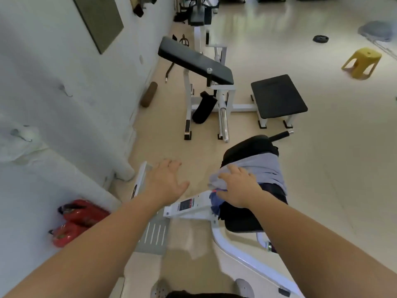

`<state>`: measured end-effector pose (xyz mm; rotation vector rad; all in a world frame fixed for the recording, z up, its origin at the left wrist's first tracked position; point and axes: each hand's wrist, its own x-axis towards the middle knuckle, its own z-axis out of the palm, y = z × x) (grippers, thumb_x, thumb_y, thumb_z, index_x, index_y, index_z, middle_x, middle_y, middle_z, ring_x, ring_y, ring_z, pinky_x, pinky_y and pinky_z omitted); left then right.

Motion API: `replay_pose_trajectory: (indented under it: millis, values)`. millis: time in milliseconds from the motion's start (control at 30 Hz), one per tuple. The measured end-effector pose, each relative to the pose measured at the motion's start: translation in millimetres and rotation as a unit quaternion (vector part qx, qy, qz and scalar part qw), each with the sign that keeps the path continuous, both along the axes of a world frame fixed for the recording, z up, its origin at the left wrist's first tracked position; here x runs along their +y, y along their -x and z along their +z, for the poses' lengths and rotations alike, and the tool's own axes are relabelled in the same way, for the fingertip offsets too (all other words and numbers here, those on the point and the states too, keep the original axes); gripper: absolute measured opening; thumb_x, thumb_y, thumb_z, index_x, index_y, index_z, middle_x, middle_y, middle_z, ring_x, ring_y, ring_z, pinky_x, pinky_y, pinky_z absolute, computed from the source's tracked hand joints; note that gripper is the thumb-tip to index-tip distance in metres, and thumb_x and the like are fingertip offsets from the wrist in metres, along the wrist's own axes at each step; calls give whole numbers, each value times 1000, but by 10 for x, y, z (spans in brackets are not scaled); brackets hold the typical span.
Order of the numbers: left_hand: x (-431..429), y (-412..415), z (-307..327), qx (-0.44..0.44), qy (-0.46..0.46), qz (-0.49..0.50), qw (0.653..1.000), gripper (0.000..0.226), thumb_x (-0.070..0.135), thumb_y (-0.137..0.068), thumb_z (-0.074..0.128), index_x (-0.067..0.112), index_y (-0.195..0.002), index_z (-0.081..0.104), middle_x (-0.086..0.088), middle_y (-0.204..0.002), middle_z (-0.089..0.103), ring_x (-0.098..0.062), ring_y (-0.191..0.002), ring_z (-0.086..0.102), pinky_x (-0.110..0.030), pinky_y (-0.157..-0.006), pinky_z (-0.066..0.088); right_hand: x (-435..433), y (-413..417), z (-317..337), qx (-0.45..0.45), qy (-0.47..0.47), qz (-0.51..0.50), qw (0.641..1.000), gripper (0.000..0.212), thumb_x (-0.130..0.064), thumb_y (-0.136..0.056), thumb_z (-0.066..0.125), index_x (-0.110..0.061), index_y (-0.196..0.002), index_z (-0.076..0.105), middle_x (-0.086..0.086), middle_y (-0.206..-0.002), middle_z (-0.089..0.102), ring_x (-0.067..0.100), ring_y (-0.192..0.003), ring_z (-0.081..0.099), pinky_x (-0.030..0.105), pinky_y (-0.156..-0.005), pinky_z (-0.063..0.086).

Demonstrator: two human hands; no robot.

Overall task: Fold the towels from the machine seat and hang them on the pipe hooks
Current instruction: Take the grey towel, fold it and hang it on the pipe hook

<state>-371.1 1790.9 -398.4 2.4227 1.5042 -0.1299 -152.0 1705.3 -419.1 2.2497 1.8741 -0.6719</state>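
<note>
A light grey towel (pixel 264 168) lies crumpled on the black machine seat (pixel 242 220), with a darker blue cloth (pixel 214 203) under its near edge. My right hand (pixel 238 186) rests on the grey towel's left end, fingers curled over the fabric. My left hand (pixel 165 179) hovers open, palm down, left of the seat above the floor and the white frame. On the white wall at left, a white pipe (pixel 64 162) carries small metal hooks (pixel 66 91) (pixel 25 136).
A white machine frame (pixel 193 205) with a grey footplate (pixel 153 235) sits between my arms. Red objects (pixel 73 220) lie by the wall. Ahead stand a padded bench machine (pixel 197 63) and a black low seat (pixel 277 95). A yellow stool (pixel 363 61) stands far right.
</note>
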Motion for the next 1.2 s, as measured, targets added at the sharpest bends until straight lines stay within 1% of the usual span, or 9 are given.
replay_pose_trajectory:
  millis: [333, 500, 633, 733, 833, 900, 1000, 1133, 1200]
  values:
    - [-765, -1374, -953, 20, 134, 9, 991, 70, 52, -91, 58, 23, -151, 35, -5, -146, 43, -29, -131, 44, -41, -106, 40, -737, -1490, -991, 35, 108, -45, 993, 70, -58, -93, 53, -33, -154, 31, 6, -168, 7, 34, -152, 13, 57, -121, 21]
    - [-772, -1696, -1251, 25, 168, 14, 985, 74, 53, -91, 58, 25, -154, 31, -5, -151, 40, -28, -135, 40, -43, -107, 41, -627, -1741, -1284, 40, 80, -45, 995, 75, -58, -92, 54, -29, -155, 28, 4, -168, 6, 33, -153, 8, 57, -120, 20]
    - [-589, -1919, -1449, 25, 196, -5, 980, 73, 51, -93, 57, 27, -155, 28, -6, -154, 37, -30, -136, 39, -45, -110, 39, -405, -1882, -1444, 33, 42, -43, 998, 69, -56, -95, 50, -26, -154, 35, 4, -168, 12, 31, -154, 10, 55, -121, 21]
    - [-396, -2068, -1592, 12, 217, -18, 976, 71, 47, -94, 57, 29, -155, 27, -7, -152, 40, -31, -134, 42, -46, -109, 40, -277, -1918, -1567, 42, 43, -52, 997, 59, -50, -98, 47, -25, -151, 40, 3, -163, 28, 30, -150, 25, 52, -119, 27]
    - [-175, -2217, -1712, -5, 245, -36, 969, 69, 44, -94, 59, 34, -154, 26, -4, -153, 41, -31, -133, 46, -48, -109, 42, -191, -1921, -1652, 60, -7, -101, 993, 38, -38, -101, 48, -27, -136, 56, 1, -139, 60, 25, -125, 56, 40, -104, 45]
    - [-34, -2307, -1775, -10, 267, -56, 962, 68, 43, -96, 58, 34, -155, 25, -2, -157, 38, -30, -136, 45, -48, -111, 42, -122, -1917, -1653, 73, -26, -152, 985, 32, -30, -102, 48, -28, -131, 60, 2, -124, 68, 26, -109, 64, 37, -93, 50]
    - [128, -2390, -1848, -12, 292, -82, 953, 69, 39, -98, 59, 30, -157, 24, -2, -162, 31, -29, -143, 39, -46, -116, 36, -5, -1911, -1629, 79, -15, -215, 973, 37, -19, -100, 46, -28, -134, 59, 4, -123, 69, 30, -104, 65, 37, -88, 53]
    - [280, -2418, -1881, -36, 325, -114, 938, 66, 37, -96, 60, 28, -153, 29, -4, -156, 39, -29, -138, 44, -51, -116, 35, 132, -1892, -1691, 49, 21, -246, 968, 32, -18, -94, 51, -27, -117, 70, 2, -111, 70, 28, -95, 66, 34, -78, 54]
    - [337, -2407, -1871, -59, 343, -113, 931, 63, 34, -96, 61, 26, -151, 33, -4, -154, 41, -28, -135, 45, -50, -115, 36, 174, -1876, -1695, 13, 34, -245, 969, 22, -17, -96, 50, -21, -98, 71, 1, -92, 64, 26, -84, 64, 32, -66, 44]
